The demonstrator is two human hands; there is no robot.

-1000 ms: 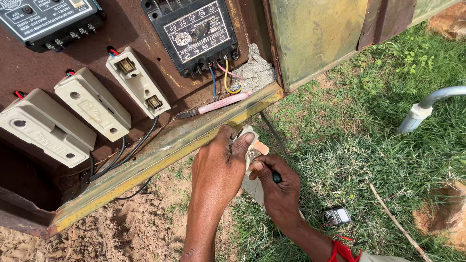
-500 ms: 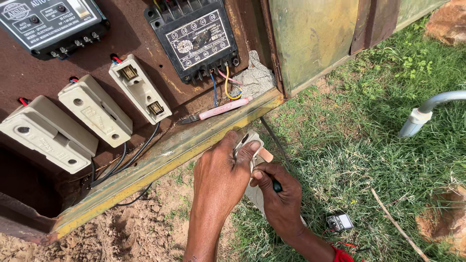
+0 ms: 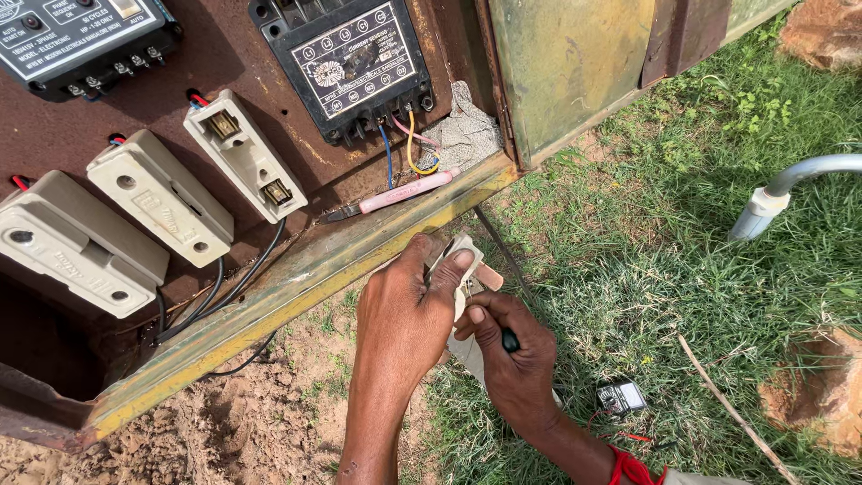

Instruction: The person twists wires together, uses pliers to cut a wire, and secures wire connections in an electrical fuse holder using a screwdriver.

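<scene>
Just below the lower lip of the open rusty electrical cabinet point(image 3: 296, 269), in the head view, both hands work on one cream-coloured fuse carrier point(image 3: 462, 269). The left hand point(image 3: 409, 314) is curled around it, thumb pressed on its upper face, holding it steady above the grass point(image 3: 646, 242). The right hand point(image 3: 512, 359) is closed on a small dark-handled tool point(image 3: 509, 339), seemingly a screwdriver, its tip hidden where it meets the carrier. By the look of it, a terminal or fuse wire on the carrier is being worked; that calls for a steady grip and a fine, well-aimed turn, since the part is small.

As for what the cabinet holds: three cream fuse units point(image 3: 148, 202) sit in a slanted row on the back plate, the rightmost one showing bare brass contacts with its cover off. Above them are two black control boxes point(image 3: 350, 63) with coloured wires leading out. A pink-handled tester screwdriver point(image 3: 395, 195) lies on the bottom ledge beside a crumpled cloth point(image 3: 462, 135). A small meter point(image 3: 621, 396) lies in the grass near the right wrist.
</scene>
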